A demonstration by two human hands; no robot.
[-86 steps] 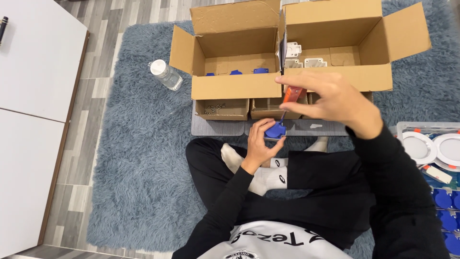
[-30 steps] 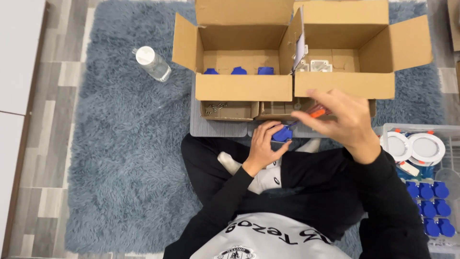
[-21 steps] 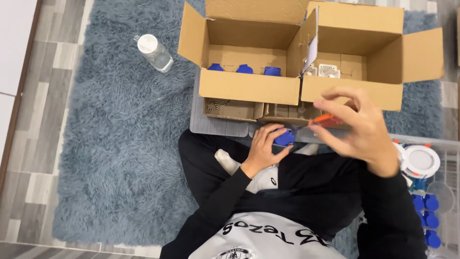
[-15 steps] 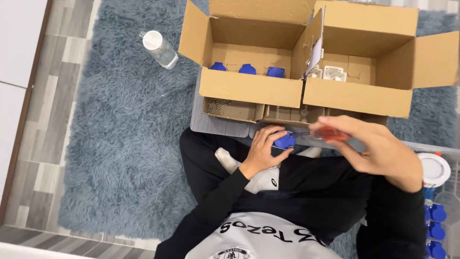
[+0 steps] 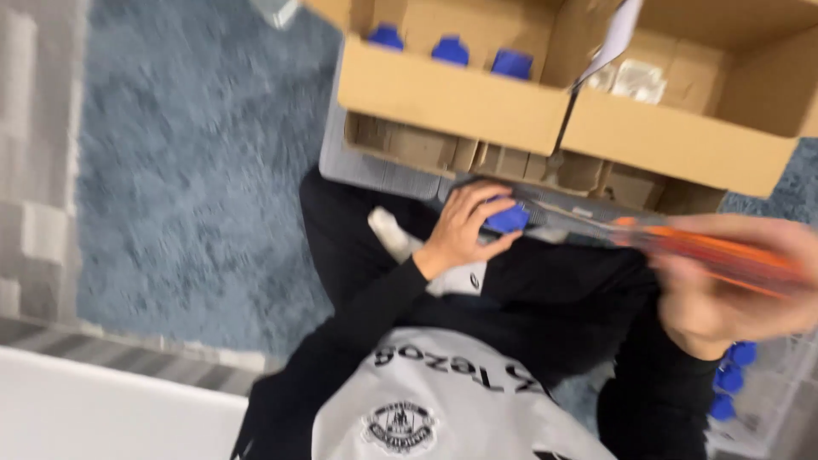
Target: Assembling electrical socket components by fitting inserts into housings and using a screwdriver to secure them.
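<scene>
Underneath everything lies a shaggy blue-grey rug (image 5: 196,170) that fills most of the head view, with a strip of pale plank floor (image 5: 34,162) along its left edge. Two open cardboard boxes sit side by side at the top: the left box (image 5: 452,94) shows three blue caps (image 5: 449,49) in a row behind its front wall, and the right box (image 5: 682,145) holds pale wrapped items, too blurred to make out. Just below them a flat cardboard divider tray (image 5: 426,149) rests on a grey sheet. The person sits on the rug in black sleeves and a grey printed top, legs folded beneath the boxes. The right hand (image 5: 741,285) is a motion-smeared shape at the right side, its fingers wrapped around an orange-handled tool (image 5: 716,251) whose dark shaft reaches left toward the other hand. The left hand (image 5: 464,226) is sharp, resting over the lap just in front of the divider tray, fingers curled closed around a small blue part (image 5: 509,219), which peeks out between thumb and fingertips. At the lower right, more small blue pieces (image 5: 731,379) sit in a clear tray, well apart from both hands.
</scene>
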